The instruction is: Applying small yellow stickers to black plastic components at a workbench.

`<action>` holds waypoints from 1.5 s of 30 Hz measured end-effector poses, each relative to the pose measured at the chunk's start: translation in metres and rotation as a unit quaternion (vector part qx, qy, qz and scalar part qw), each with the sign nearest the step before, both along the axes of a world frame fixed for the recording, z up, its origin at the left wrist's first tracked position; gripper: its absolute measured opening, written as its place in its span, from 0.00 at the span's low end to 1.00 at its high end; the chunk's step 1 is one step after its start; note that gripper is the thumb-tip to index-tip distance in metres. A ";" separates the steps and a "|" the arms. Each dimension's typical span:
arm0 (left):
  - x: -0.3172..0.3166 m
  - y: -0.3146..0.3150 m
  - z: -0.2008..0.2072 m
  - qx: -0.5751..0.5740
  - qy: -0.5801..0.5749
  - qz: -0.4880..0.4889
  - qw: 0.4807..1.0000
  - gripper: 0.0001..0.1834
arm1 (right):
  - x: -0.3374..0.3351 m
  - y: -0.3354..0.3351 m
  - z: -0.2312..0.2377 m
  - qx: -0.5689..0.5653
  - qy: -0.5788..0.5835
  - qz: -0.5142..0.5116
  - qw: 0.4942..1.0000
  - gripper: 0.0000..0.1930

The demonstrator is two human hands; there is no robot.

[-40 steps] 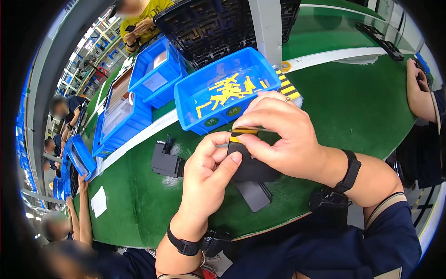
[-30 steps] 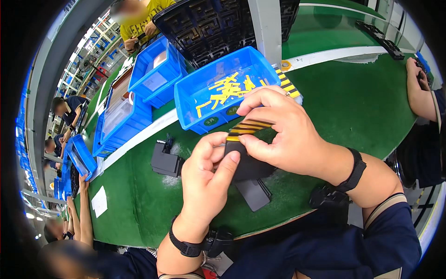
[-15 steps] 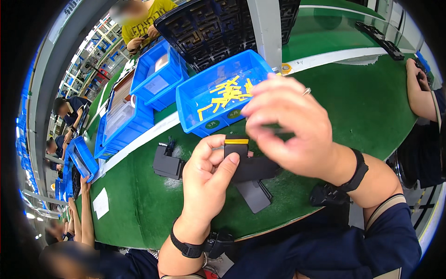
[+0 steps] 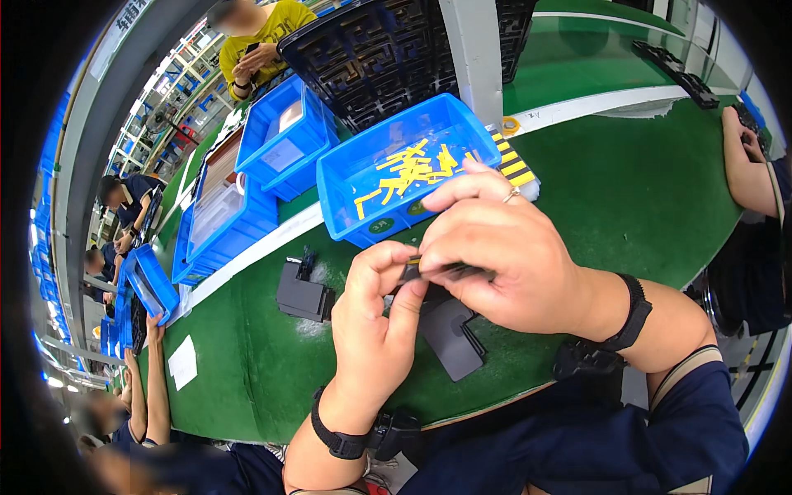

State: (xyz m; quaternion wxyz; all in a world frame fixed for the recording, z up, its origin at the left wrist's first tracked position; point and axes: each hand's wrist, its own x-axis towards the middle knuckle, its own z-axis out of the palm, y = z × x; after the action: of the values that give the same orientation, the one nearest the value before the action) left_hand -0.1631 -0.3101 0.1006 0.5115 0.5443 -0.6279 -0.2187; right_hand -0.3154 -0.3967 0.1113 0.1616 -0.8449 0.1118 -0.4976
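My left hand [image 4: 373, 318] pinches a small flat black part [image 4: 409, 273] between thumb and fingers. A yellow strip [image 4: 415, 260] shows at its upper edge. My right hand [image 4: 520, 260] has closed over the same part from the right, thumb and fingertips gripping it; those fingers cover most of it, and it is slightly blurred. Below the hands, a stack of flat dark plates [image 4: 454, 342] lies on the green table. More black parts [image 4: 304, 293] rest left of my left hand.
Beyond my hands stands a blue bin [image 4: 351, 237] with several yellow strips [image 4: 412, 169] inside. A yellow-and-black striped piece [image 4: 516, 172] sits at its right. More blue bins [image 4: 276, 157] are at the left, before a black tray [image 4: 371, 62]. Co-workers' arms [image 4: 154, 371] reach in at both sides.
My right hand has come down and left onto the black part, covering it. It uncovered the striped piece beside the bin. The part in my left hand has tilted.
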 end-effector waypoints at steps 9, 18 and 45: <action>0.001 -0.003 0.009 0.082 0.276 -0.104 0.952 0.18 | 0.000 -0.004 0.002 0.020 -0.075 -0.049 0.996 0.09; -0.004 -0.002 0.009 0.085 0.311 -0.077 0.944 0.15 | 0.003 -0.003 -0.004 0.139 -0.049 -0.013 0.989 0.06; -0.003 -0.002 0.008 0.110 0.244 -0.045 0.962 0.13 | -0.005 -0.019 0.000 -0.023 0.005 -0.082 0.996 0.17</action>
State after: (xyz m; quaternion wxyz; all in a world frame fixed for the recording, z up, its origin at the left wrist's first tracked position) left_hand -0.1665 -0.3117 0.1084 0.5761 0.4984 -0.4797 -0.4353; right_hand -0.3209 -0.4153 0.1113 0.1003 -0.8390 0.1701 -0.5071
